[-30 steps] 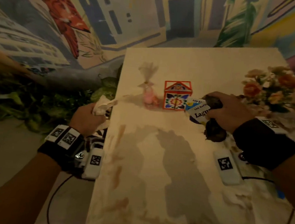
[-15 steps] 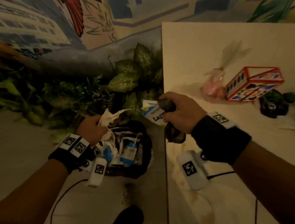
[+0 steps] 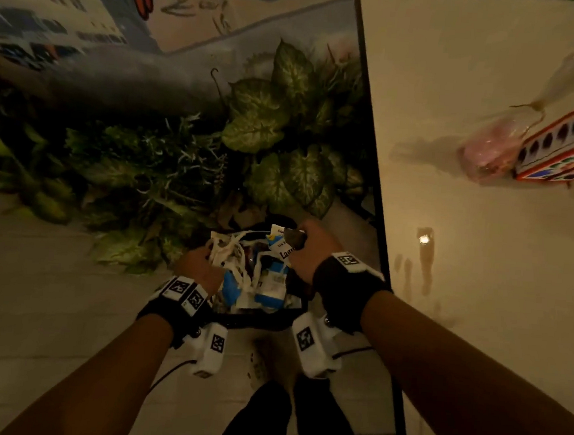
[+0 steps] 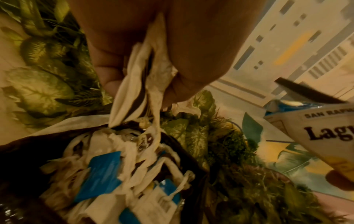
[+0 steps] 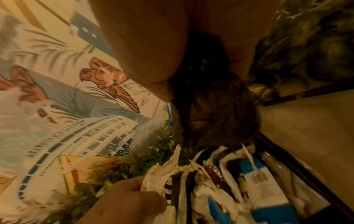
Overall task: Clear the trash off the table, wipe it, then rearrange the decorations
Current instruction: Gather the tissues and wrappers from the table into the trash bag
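Note:
A black trash bin (image 3: 256,321) stands on the floor left of the table (image 3: 462,282), full of white paper and blue cartons (image 4: 103,171). My left hand (image 3: 203,262) hovers over its left rim and grips a crumpled white paper (image 3: 223,250) (image 4: 153,75). Over the right rim, my right hand (image 3: 302,246) grips a dark crumpled piece of trash (image 5: 210,113) together with a white and blue carton (image 3: 278,247) (image 4: 325,136). On the table lie a pink tied bag (image 3: 489,154) and a red-framed tile box (image 3: 565,150).
Leafy plants (image 3: 285,131) crowd the floor behind the bin, against a painted mural wall (image 3: 88,13). The table's dark edge (image 3: 375,207) runs just right of my right hand. Wet smears (image 3: 424,262) mark the tabletop. My legs (image 3: 279,422) are below the bin.
Both hands have left the tabletop and come down to the left, over the bin, still holding their trash. The view has swung down toward the floor.

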Tool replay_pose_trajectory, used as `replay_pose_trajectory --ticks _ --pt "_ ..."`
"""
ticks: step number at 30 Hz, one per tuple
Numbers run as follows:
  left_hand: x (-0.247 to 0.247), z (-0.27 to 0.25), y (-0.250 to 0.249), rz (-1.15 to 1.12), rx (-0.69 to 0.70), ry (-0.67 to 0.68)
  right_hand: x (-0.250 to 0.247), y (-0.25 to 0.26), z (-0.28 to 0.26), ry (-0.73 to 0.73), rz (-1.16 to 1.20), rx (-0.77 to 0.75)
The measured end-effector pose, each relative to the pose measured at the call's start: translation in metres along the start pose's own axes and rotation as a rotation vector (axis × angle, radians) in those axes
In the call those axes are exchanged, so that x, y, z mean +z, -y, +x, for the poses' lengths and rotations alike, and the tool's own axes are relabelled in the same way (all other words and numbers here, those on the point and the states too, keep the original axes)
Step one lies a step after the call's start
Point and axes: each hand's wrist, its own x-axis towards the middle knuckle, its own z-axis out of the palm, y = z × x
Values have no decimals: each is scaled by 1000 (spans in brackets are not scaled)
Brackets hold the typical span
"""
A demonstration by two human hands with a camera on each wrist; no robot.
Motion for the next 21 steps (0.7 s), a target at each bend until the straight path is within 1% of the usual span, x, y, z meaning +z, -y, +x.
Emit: replay_pose_trajectory --ticks 2,4,7,10,13,17,19,21 --pt "15 9 11 7 -45 23 18 -7 18 -28 14 48" --pt "28 23 23 -7 -62 33 36 -13 38 -31 9 93" --pt "48 47 39 -39 -47 33 61 -27 66 4 -30 159" --pt "64 73 48 -30 -64 2 83 -42 92 11 -104 178" --pt "80 100 59 36 -79 -22 100 -53 117 51 -159 174" --pt "102 117 68 176 -29 -143 125 -62 143 87 -202 150" --pt "114 122 69 131 -43 -102 134 -66 153 112 -239 159" --pt "127 127 71 140 -16 5 140 -71 163 150 -257 188"
